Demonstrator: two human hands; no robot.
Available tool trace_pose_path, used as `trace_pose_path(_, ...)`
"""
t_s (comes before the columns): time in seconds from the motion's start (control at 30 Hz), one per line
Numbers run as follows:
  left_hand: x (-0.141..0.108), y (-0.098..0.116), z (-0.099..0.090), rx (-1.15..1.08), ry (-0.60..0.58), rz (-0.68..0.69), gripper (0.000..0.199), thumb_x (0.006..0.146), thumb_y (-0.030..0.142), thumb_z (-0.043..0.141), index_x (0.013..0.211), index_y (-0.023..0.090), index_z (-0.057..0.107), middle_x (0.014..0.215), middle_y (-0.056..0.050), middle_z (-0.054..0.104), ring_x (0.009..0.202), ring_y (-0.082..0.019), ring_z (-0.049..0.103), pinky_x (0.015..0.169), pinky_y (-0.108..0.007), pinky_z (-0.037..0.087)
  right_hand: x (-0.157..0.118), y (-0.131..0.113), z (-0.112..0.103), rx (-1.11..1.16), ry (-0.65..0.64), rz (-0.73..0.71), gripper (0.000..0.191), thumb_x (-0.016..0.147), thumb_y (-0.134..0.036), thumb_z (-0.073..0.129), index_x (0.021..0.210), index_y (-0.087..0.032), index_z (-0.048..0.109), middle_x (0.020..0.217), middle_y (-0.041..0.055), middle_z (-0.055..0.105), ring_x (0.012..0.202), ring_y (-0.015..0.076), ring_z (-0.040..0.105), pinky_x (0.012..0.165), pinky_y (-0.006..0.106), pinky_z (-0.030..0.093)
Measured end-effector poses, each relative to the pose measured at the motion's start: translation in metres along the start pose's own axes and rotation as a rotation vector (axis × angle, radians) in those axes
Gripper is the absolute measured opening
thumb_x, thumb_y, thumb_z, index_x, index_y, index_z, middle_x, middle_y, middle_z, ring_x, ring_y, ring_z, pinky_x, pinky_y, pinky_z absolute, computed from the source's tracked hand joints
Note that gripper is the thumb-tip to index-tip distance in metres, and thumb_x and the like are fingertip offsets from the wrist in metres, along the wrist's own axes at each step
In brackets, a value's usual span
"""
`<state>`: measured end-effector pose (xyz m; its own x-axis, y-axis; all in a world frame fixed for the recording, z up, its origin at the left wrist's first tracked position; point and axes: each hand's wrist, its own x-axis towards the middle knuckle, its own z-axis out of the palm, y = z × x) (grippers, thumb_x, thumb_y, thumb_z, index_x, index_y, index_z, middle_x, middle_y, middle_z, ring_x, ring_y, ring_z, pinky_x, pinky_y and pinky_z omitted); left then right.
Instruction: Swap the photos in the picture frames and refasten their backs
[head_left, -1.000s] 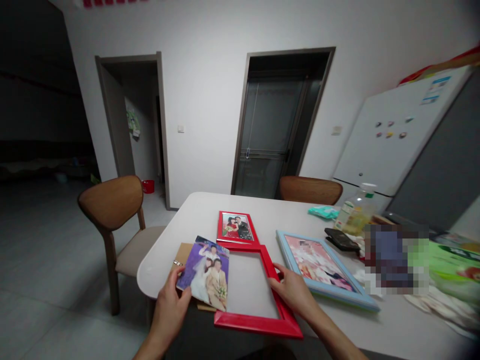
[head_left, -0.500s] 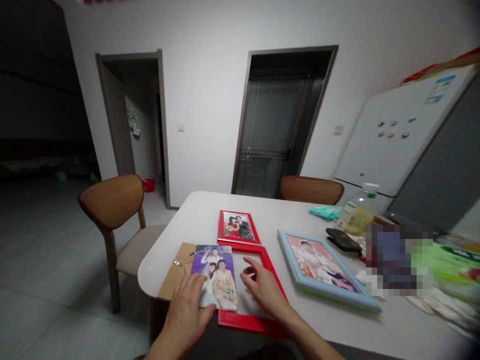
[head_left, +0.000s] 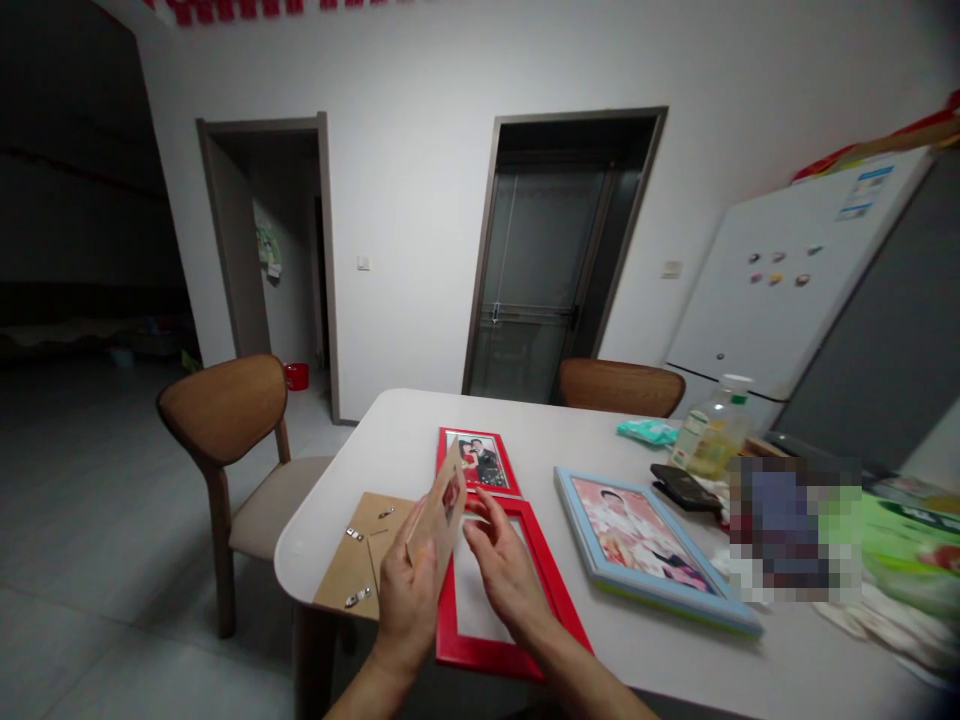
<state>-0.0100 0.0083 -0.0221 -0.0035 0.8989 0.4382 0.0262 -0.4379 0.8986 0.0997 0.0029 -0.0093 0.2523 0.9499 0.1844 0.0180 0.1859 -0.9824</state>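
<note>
A photo (head_left: pixel 439 530), thick like a card, is tipped up on edge in my left hand (head_left: pixel 409 575). Its visible side looks tan with a small reddish picture on it. My right hand (head_left: pixel 504 570) is just right of the photo, fingers curled but apart, and holds nothing. Below both hands lies a red picture frame (head_left: pixel 559 610) with an open middle. To the left, partly behind my left hand, is a brown backing board (head_left: pixel 352 555) with metal clips. A smaller red frame (head_left: pixel 504 455) holding a couple's picture lies beyond; the raised photo covers part of it.
A light blue picture frame (head_left: pixel 600 560) lies to the right on the white table (head_left: pixel 795 660). Near it are a dark wallet-like item (head_left: pixel 684 487), a bottle of yellowish liquid (head_left: pixel 712 430), a teal packet (head_left: pixel 647 432) and a green bag (head_left: pixel 911 550). Wooden chairs (head_left: pixel 225 405) stand around.
My left hand has lifted the photo and turned it up from lying nearly flat, so its picture of a couple no longer faces me. My right hand has come slightly closer to it.
</note>
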Motion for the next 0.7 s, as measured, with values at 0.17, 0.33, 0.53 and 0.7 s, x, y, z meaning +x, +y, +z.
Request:
trace_pose_path(0.17,-0.016,-0.004,0.021,-0.274,-0.031,-0.246,0.044,0.070,0.026,0.048,0.111,0.010,0.044,0.110,-0.013,0.055,0.103,-0.024,0.049,0.086,-0.034,0.041,0.000,0.029,-0.033,0.203,0.080,0.303,0.060,0.073,-0.027,0.038,0.128,-0.018,0.016,0.102,0.0088,0.058,0.080,0.0175,0.059,0.062,0.028,0.048)
trace_pose_path(0.33,-0.017,-0.014,0.010,-0.219,-0.099,-0.263,0.056,0.064,0.019,0.051,0.117,0.009,0.036,0.115,-0.015,0.050,0.106,-0.022,0.047,0.089,-0.033,0.038,0.011,0.033,-0.077,0.148,0.215,0.326,0.070,0.063,-0.013,0.040,0.128,-0.018,0.016,0.082,0.0045,0.066,0.059,0.0157,0.062,0.050,0.025,0.048)
trace_pose_path(0.53,-0.031,-0.026,-0.003,0.351,-0.430,-0.077,0.049,0.060,0.010,0.054,0.109,0.013,0.049,0.116,-0.011,0.050,0.110,-0.023,0.042,0.096,-0.035,0.031,0.032,0.044,-0.094,-0.036,0.121,0.339,0.062,0.058,-0.009,0.037,0.119,-0.013,0.037,0.070,0.0046,0.067,0.053,0.0152,0.061,0.047,0.023,0.046)
trace_pose_path(0.7,-0.040,-0.032,0.000,0.562,-0.595,0.049,0.047,0.058,0.011,0.061,0.104,0.014,0.052,0.122,-0.012,0.045,0.115,-0.024,0.036,0.098,-0.038,0.027,0.043,0.052,-0.085,-0.402,0.055,0.219,0.053,0.060,-0.011,0.033,0.111,-0.012,0.047,0.074,0.0052,0.067,0.060,0.0153,0.061,0.051,0.022,0.045)
